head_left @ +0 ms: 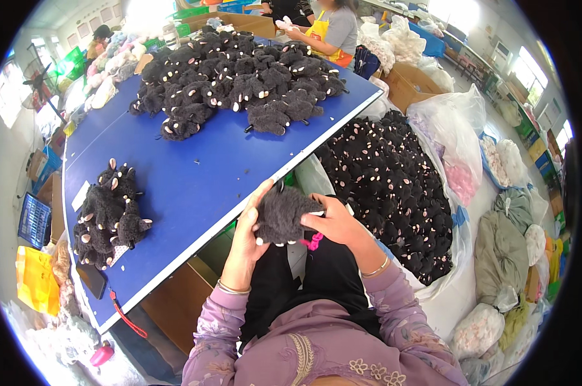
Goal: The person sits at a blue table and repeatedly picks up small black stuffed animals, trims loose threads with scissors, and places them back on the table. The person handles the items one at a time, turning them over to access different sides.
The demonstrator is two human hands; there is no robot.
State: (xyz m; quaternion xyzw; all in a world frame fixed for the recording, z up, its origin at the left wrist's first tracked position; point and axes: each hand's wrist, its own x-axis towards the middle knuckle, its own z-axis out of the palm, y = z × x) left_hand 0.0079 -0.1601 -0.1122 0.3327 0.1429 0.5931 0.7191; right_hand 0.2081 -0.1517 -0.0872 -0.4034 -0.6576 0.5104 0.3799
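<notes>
I hold a dark grey plush toy (pixel 281 213) with pale pink feet in front of me, just off the near edge of the blue table (pixel 194 177). My left hand (pixel 247 230) grips its left side, fingers curled up over the top. My right hand (pixel 335 222) clasps its right side, thumb pressed on the fur. A small pink item (pixel 313 242) shows under my right hand. A small pile of the same toys (pixel 108 215) lies on the table's near left. A large heap of them (pixel 233 80) covers the far end.
To my right an open clear sack (pixel 394 186) is full of the dark toys. Further right stand tied bags (pixel 503 251) and cartons (pixel 410 83). A person in a yellow apron (pixel 326 32) works at the table's far end. A black phone (pixel 91 280) with a red strap lies at the table's near corner.
</notes>
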